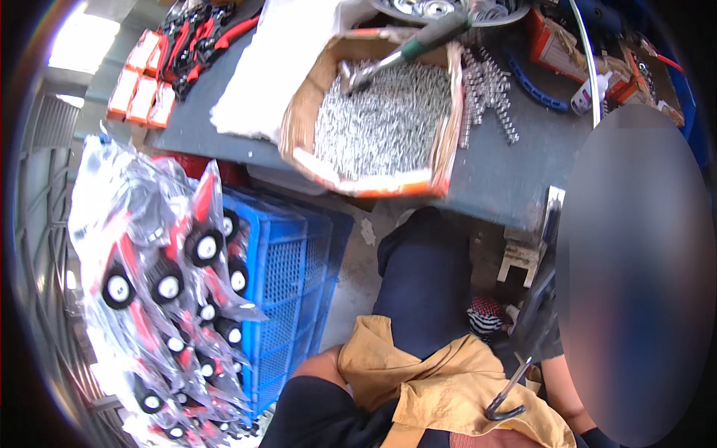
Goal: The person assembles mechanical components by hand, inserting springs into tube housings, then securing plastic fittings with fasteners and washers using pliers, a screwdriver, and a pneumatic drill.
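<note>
Neither of my hands shows. My left forearm, in a black sleeve, passes behind the folds of a tan apron [455, 381] on my lap, and the hand is hidden there. At the lower right a strip of my right forearm shows; its hand is out of sight behind a dark, blurred object [534, 328] that I cannot make out. Near it, over the apron, is a thin metal rod with a black hooked end [506, 413]. On the bench ahead stands an open cardboard box [299, 138] full of small metal pins, with a green-handled tool [426, 43] resting across it.
A blue plastic crate [287, 254] at my left holds bagged red parts with black wheels [168, 280]. Small orange-white boxes [138, 101] and red-black tools [198, 45] lie at the bench's far left. Springs [489, 97] lie right of the box. A blurred oval covers the right side.
</note>
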